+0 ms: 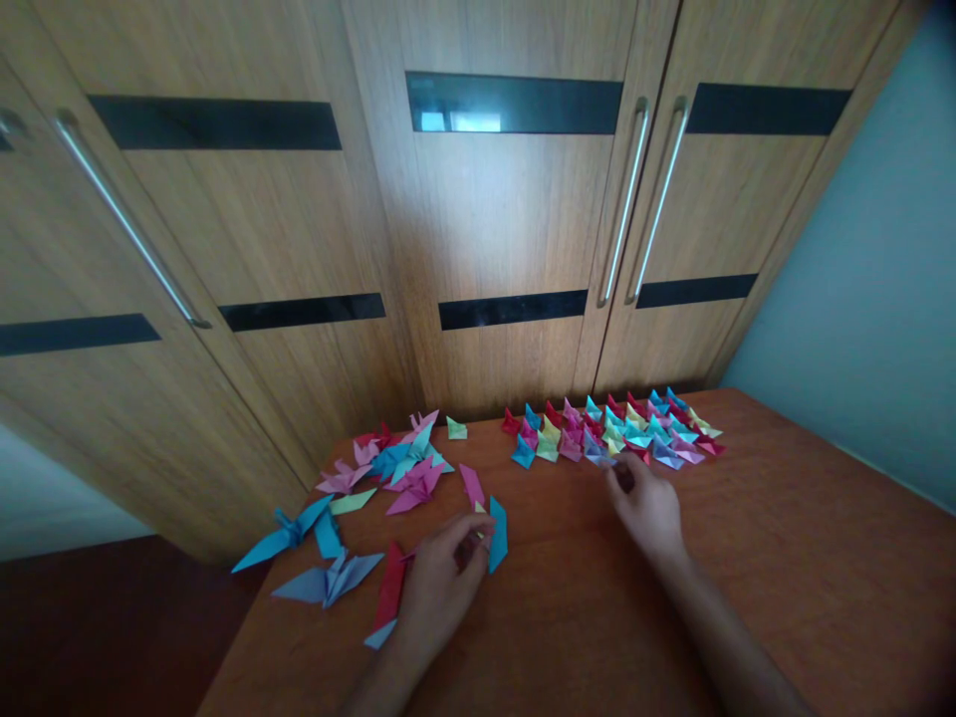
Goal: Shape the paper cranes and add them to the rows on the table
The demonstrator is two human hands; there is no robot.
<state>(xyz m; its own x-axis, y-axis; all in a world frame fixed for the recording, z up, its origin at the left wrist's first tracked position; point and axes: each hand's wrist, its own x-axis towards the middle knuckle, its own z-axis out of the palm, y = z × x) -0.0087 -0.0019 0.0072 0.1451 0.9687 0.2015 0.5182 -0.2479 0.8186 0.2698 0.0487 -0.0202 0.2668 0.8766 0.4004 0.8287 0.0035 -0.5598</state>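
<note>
My two hands low over the table (568, 627), folded paper near each.

At lower centre, my left hand (444, 573) bunches its fingers beside a blue strip (499, 538) and a yellow scrap (479, 508); right of centre, my right hand (648, 510) curls its fingers at a lavender piece (596, 450) (whether either grips, I can't tell). Rows of small folded pieces (548, 441) probably stand close for order; paper cranes (333, 581) spread loosely lower left.

L fingers (461, 526) by 1 blue paper pc (499, 536); R fingers (617, 492) nr lilac pc (595, 447).
</note>
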